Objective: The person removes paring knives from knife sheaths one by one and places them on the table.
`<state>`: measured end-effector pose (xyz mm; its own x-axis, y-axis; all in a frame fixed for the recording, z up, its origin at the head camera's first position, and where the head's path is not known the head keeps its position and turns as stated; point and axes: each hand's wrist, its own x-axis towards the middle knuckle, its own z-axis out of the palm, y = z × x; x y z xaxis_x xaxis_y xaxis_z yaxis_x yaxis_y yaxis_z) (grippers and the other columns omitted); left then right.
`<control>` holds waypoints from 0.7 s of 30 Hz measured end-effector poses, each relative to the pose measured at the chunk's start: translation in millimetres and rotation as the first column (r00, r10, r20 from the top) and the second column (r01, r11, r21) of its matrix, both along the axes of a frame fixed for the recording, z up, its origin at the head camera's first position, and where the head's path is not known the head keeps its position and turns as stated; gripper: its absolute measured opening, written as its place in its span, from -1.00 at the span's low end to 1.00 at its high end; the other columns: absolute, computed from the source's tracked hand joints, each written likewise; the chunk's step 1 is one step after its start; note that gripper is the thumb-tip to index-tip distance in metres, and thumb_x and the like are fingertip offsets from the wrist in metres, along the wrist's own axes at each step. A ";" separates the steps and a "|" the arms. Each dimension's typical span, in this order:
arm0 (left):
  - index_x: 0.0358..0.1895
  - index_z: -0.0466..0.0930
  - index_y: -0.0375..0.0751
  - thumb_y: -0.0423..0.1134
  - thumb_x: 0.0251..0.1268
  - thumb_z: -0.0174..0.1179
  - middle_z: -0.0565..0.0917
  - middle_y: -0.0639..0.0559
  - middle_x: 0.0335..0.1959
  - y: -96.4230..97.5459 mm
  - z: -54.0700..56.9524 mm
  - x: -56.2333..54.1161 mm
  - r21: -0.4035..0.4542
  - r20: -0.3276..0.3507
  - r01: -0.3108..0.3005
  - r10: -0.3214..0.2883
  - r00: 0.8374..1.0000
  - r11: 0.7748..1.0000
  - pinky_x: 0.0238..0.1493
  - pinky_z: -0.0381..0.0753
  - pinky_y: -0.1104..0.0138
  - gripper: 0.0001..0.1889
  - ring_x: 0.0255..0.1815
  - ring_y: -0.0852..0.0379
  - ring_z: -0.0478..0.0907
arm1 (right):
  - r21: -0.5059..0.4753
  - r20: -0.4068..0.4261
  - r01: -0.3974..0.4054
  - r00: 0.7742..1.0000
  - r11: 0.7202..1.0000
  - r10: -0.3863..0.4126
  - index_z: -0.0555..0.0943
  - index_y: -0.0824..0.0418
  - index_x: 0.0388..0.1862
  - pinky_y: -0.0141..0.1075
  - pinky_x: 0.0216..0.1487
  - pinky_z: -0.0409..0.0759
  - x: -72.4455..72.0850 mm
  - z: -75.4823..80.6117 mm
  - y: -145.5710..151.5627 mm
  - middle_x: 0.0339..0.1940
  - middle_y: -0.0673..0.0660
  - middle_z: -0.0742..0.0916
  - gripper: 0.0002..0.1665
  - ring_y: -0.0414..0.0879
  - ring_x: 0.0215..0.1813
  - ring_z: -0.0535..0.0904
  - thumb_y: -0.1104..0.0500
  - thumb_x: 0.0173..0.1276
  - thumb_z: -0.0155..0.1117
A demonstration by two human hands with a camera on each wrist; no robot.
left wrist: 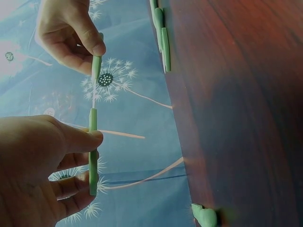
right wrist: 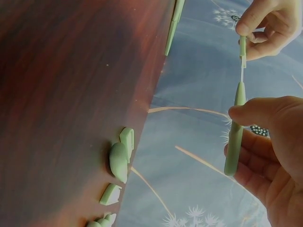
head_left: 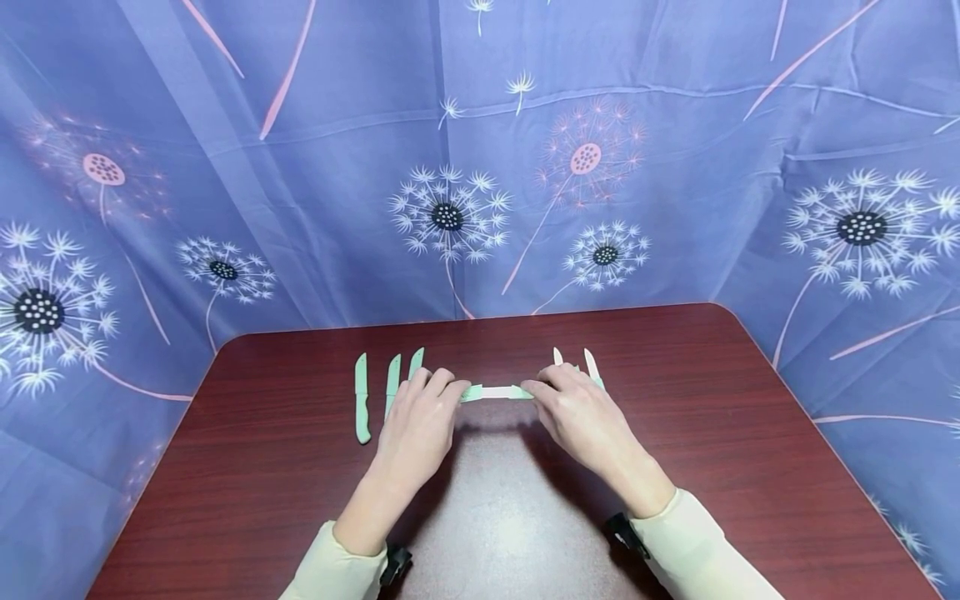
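Note:
Above the table, a small knife with a white blade (head_left: 496, 392) is held level between both hands. My left hand (head_left: 422, 421) pinches its green sheath (left wrist: 93, 156) between thumb and fingers. My right hand (head_left: 588, 421) grips the green handle (right wrist: 234, 142), thumb on one side and fingers on the other. A stretch of blade shows between handle and sheath, and its tip seems to sit inside the sheath's mouth. The hands partly cover the handle and sheath in the head view.
Left of the hands lie sheathed green knives (head_left: 362, 398), one partly behind my left hand. Unsheathed knives with white blades (head_left: 592, 367) lie behind my right hand. The dark red wooden table (head_left: 262, 467) backs onto a blue dandelion-print curtain (head_left: 337, 208).

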<state>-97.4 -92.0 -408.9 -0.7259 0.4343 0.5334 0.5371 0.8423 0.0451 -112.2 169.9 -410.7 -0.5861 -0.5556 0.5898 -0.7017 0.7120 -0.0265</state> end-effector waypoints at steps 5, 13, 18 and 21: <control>0.09 0.77 -0.16 -0.50 0.23 0.44 0.65 0.01 -0.12 -0.8 -0.8 -0.1 -0.004 -0.003 -0.010 0.010 1.000 1.000 -0.28 0.45 0.21 -0.63 -0.16 -0.07 0.48 | 0.003 -0.003 -0.002 1.000 1.000 0.002 0.78 0.17 0.02 0.14 0.18 0.62 -0.8 -1.1 1.8 -0.17 0.07 0.70 -0.68 0.04 -0.10 0.67 0.36 0.29 0.49; 0.06 0.76 -0.16 -0.50 0.23 0.45 0.65 -0.01 -0.12 -3.2 -1.8 -1.0 0.018 -0.027 -0.020 0.020 0.999 1.000 -0.27 0.51 0.17 -0.65 -0.13 -0.10 0.51 | -0.003 0.004 0.008 1.000 1.000 -0.008 0.78 0.18 -0.01 -0.13 -0.13 0.68 -1.8 -0.2 5.7 -0.18 0.07 0.69 -0.70 0.03 -0.14 0.63 0.35 0.29 0.52; 0.07 0.76 -0.18 -0.47 0.26 0.45 0.66 -0.02 -0.11 -4.3 -1.5 -1.6 0.035 -0.011 -0.044 0.044 0.999 0.998 -0.28 0.52 0.16 -0.67 -0.13 -0.12 0.53 | 0.006 0.022 0.028 0.999 1.000 -0.028 0.79 0.18 -0.02 -0.13 -0.15 0.67 -1.8 1.6 5.9 -0.19 0.08 0.69 -0.72 0.03 -0.16 0.63 0.35 0.30 0.50; 0.07 0.76 -0.18 -0.44 0.31 0.44 0.66 -0.03 -0.11 -4.8 -1.2 -2.2 0.044 0.001 -0.061 0.061 0.998 0.997 -0.26 0.55 0.14 -0.71 -0.13 -0.14 0.53 | 0.009 0.030 0.044 0.999 0.999 -0.044 0.79 0.19 -0.02 -0.14 -0.16 0.67 -1.9 2.9 6.8 -0.18 0.08 0.70 -0.71 0.04 -0.18 0.63 0.36 0.28 0.50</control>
